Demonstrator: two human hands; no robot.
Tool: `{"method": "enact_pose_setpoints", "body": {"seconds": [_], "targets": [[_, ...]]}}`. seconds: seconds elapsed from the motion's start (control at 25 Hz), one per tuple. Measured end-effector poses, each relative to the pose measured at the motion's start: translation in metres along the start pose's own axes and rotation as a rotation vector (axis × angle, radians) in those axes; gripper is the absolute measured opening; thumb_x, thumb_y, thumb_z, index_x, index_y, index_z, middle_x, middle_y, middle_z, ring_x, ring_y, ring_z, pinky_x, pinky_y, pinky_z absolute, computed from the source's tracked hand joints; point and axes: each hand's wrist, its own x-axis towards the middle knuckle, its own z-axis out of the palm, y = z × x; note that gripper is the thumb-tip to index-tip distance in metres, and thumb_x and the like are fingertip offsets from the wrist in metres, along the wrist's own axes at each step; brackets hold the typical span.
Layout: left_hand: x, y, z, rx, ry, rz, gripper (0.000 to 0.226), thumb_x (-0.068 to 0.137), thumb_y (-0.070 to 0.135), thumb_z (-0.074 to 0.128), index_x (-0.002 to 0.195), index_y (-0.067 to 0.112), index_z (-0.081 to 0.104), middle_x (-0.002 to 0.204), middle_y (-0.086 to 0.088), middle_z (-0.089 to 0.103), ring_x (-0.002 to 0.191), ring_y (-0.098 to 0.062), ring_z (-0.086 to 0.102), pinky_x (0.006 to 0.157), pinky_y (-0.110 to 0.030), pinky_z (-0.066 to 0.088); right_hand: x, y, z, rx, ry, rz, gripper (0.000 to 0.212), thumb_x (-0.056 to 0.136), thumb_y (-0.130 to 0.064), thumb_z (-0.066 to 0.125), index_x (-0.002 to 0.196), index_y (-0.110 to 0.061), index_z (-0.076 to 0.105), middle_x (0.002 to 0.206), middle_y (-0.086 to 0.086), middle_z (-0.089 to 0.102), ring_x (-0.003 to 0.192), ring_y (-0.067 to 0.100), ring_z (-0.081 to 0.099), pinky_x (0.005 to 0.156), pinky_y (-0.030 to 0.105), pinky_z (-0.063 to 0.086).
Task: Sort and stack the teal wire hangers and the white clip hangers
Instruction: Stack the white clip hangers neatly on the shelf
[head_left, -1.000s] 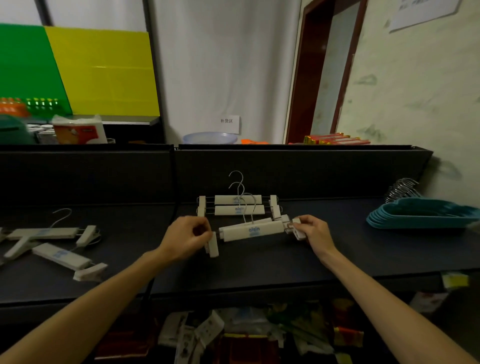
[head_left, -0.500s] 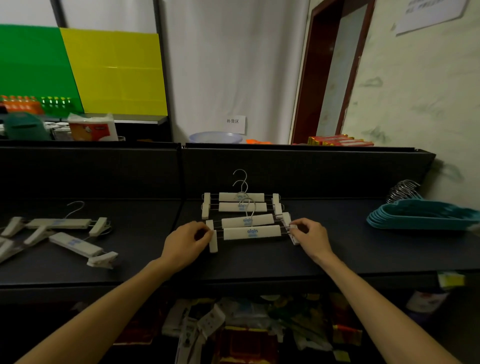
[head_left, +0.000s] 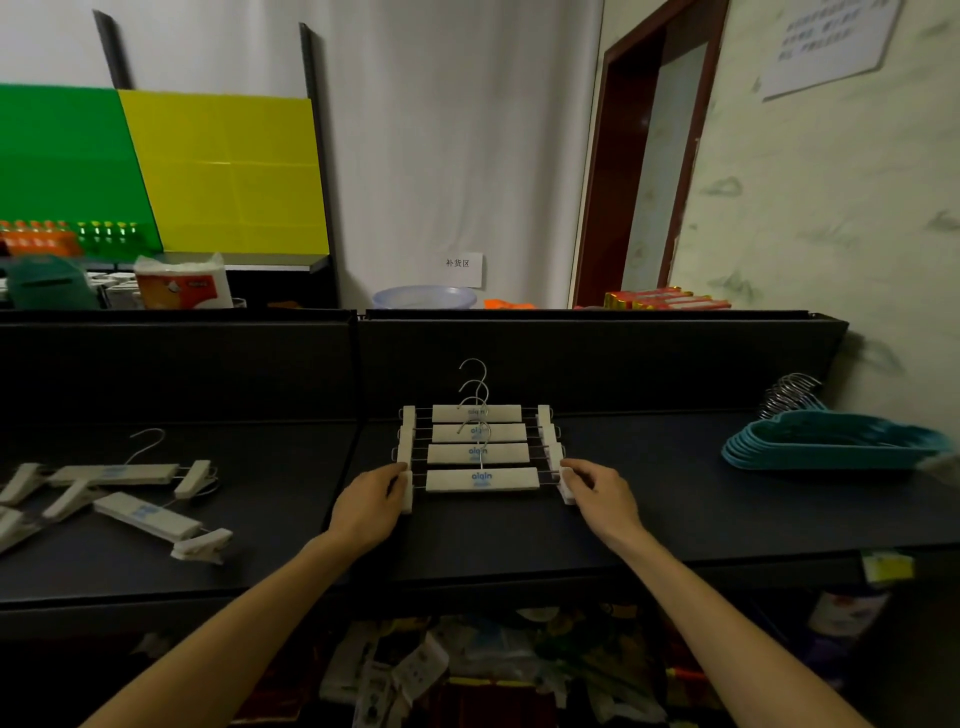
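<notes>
We see 2 bare forearms, each ending in a bare hand: the left hand (head_left: 370, 502) and the right hand (head_left: 602, 496). No sleeve covers either arm up to the frame's bottom edge. We see no glove, watch, ring or band at the wrists or on the fingers.

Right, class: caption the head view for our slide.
Both hands set a fourth white clip hanger in its row.
</notes>
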Motion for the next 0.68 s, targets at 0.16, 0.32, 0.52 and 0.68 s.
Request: {"method": "enact_pose_setpoints", "body": {"seconds": [0.16, 0.32, 0.52, 0.68], "targets": [[-0.0005, -0.0046, 0.0045, -0.026, 0.031, -0.015, 0.044, 0.106, 0.037, 0.040, 0.148, 0.024, 0.043, 0.129, -0.003, 0.061, 0.093, -0.010, 0.061, 0.074, -0.024, 0.051, -0.0009, -0.0011, 0.0007, -0.017, 0.002, 0.001, 0.038, 0.101, -0.036, 0.053, 0.135, -0.023, 0.060, 0.126, 0.001, 0.066, 0.114, 0.017, 0.061, 0.090, 0.031, 0.051], [-0.0031, -0.0071, 0.0068, -0.134, 0.099, -0.029, 0.036, 0.103, 0.031, 0.050, 0.137, 0.021, 0.051, 0.126, -0.002, 0.062, 0.099, -0.008, 0.058, 0.081, -0.024, 0.048, -0.0006, -0.0002, 0.0001, 0.038, 0.004, 0.010, 0.035, 0.098, -0.027, 0.059, 0.132, -0.018, 0.063, 0.123, 0.002, 0.068, 0.103, 0.010, 0.060, 0.085, 0.024, 0.048], [-0.0030, -0.0053, 0.0073, -0.132, 0.170, -0.032, 0.031, 0.101, 0.030, 0.056, 0.129, 0.019, 0.059, 0.131, -0.001, 0.055, 0.107, -0.010, 0.055, 0.090, -0.026, 0.045, -0.0006, 0.0011, -0.0033, 0.036, 0.007, -0.012, 0.031, 0.095, -0.016, 0.064, 0.126, -0.018, 0.066, 0.124, 0.001, 0.061, 0.105, 0.011, 0.058, 0.082, 0.018, 0.045], [-0.0003, -0.0046, 0.0084, -0.151, 0.184, -0.050, 0.030, 0.100, 0.033, 0.057, 0.127, 0.021, 0.061, 0.134, -0.001, 0.054, 0.112, -0.013, 0.057, 0.092, -0.027, 0.045, 0.0009, 0.0016, -0.0048, 0.042, -0.025, -0.015, 0.033, 0.095, -0.020, 0.065, 0.127, -0.021, 0.065, 0.122, -0.002, 0.059, 0.106, 0.010, 0.057, 0.081, 0.017, 0.045]]}}
